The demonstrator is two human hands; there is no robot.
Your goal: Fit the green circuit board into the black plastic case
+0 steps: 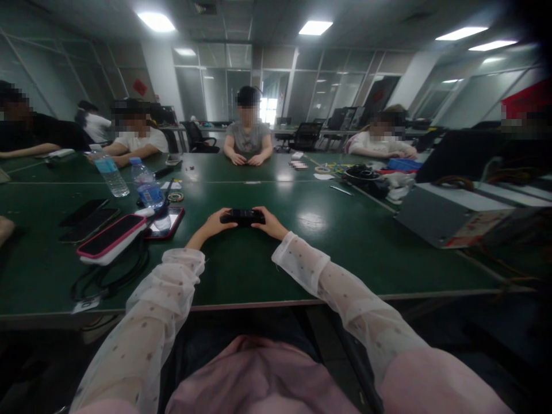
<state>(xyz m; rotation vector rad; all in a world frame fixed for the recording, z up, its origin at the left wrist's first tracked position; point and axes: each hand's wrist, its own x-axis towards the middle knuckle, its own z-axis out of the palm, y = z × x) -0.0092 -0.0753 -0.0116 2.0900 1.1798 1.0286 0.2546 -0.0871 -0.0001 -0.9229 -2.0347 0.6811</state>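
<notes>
Over the green table, a black phone [242,217] is held sideways between my two hands. My left hand [215,223] grips its left end, with the thumb along the near edge. At the other end, my right hand [268,222] closes round it in the same way. The phone's dark upper face is tilted, and I cannot make out anything on it. Nearest to my left hand lies a red-edged phone or tablet [172,223] with a light screen.
Two water bottles [148,185], a pink-framed phone [112,236], dark phones [88,224] and black cables [118,270] are on the left. A grey metal box [448,213] stands right, near a pen [340,190] and a tangle of cables [362,173]. Several people sit around the table [345,247].
</notes>
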